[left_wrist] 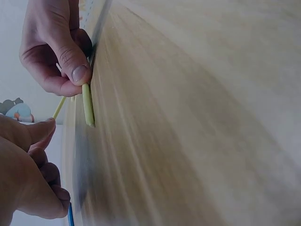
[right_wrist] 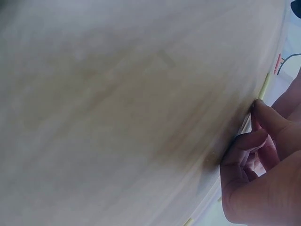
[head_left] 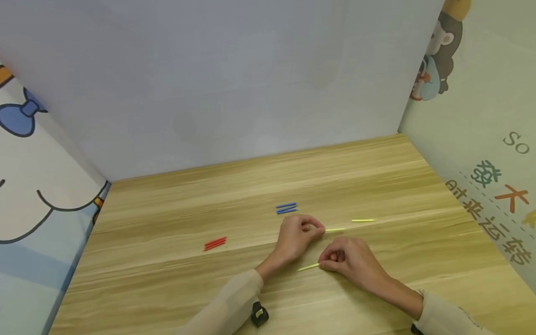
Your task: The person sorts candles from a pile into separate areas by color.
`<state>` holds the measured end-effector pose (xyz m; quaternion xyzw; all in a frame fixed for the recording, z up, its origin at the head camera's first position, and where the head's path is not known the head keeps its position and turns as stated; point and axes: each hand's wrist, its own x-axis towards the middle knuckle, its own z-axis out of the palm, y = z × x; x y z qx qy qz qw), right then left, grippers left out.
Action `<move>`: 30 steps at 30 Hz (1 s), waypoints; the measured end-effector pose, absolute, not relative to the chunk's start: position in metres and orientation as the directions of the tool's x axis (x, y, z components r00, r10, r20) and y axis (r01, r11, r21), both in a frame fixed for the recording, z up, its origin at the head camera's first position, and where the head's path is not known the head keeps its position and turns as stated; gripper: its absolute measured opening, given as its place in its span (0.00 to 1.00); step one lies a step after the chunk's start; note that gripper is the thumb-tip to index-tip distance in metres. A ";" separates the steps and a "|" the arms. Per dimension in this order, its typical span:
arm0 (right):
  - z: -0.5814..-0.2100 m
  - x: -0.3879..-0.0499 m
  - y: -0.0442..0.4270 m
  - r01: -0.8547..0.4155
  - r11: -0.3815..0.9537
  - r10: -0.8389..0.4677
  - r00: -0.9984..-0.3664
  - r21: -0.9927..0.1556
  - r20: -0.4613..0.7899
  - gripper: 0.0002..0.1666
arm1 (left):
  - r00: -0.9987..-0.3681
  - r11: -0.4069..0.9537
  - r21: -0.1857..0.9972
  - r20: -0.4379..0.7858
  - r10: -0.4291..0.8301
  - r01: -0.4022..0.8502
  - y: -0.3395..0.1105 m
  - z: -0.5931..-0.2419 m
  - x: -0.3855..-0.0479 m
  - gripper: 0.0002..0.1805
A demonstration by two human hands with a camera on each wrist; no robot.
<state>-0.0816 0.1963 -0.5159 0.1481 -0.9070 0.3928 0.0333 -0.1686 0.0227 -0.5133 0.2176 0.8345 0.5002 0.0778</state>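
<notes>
My left hand [head_left: 295, 236] pinches the left end of a thin yellow stick [head_left: 336, 230] between thumb and fingertips, low over the table. Nearer the front, my right hand [head_left: 352, 261] pinches another yellow stick [head_left: 308, 267] at its right end, so that it points left. The left wrist view shows this stick [left_wrist: 88, 106] standing out below the right thumb, at the tabletop. To the right of the left hand, a third yellow stick [head_left: 363, 220] lies with its pointed tip to the right. Behind the left hand, several blue sticks [head_left: 286, 208] lie side by side.
Red sticks [head_left: 215, 244] lie close together on the left of the wooden table [head_left: 146, 209]. A pale wall [head_left: 234, 83] rises behind the table, and printed panels stand at its left and right sides.
</notes>
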 end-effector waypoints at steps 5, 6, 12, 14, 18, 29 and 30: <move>-0.514 -0.081 0.198 -0.272 0.642 -0.239 -0.959 -0.717 0.150 0.08 | -0.892 0.407 0.869 0.082 0.444 0.282 0.029 -0.513 -0.172 0.02; -0.514 -0.081 0.198 -0.267 0.638 -0.239 -0.960 -0.722 0.143 0.07 | -0.893 0.406 0.870 0.080 0.444 0.280 0.030 -0.513 -0.172 0.02; -0.513 -0.080 0.199 -0.259 0.619 -0.250 -0.960 -0.742 0.127 0.06 | -0.896 0.407 0.871 0.080 0.437 0.276 0.037 -0.515 -0.176 0.02; -0.513 -0.080 0.199 -0.258 0.620 -0.251 -0.960 -0.741 0.124 0.06 | -0.896 0.408 0.869 0.083 0.437 0.279 0.039 -0.516 -0.176 0.03; -0.512 -0.078 0.200 -0.248 0.623 -0.246 -0.962 -0.742 0.115 0.06 | -0.897 0.424 0.858 0.090 0.432 0.291 0.043 -0.516 -0.178 0.03; -0.511 -0.077 0.199 -0.267 0.623 -0.250 -0.959 -0.735 0.136 0.05 | -0.895 0.503 0.797 0.101 0.436 0.335 0.053 -0.515 -0.184 0.03; -0.512 -0.077 0.199 -0.268 0.623 -0.251 -0.958 -0.735 0.137 0.05 | -0.893 0.514 0.786 0.105 0.437 0.344 0.054 -0.515 -0.184 0.03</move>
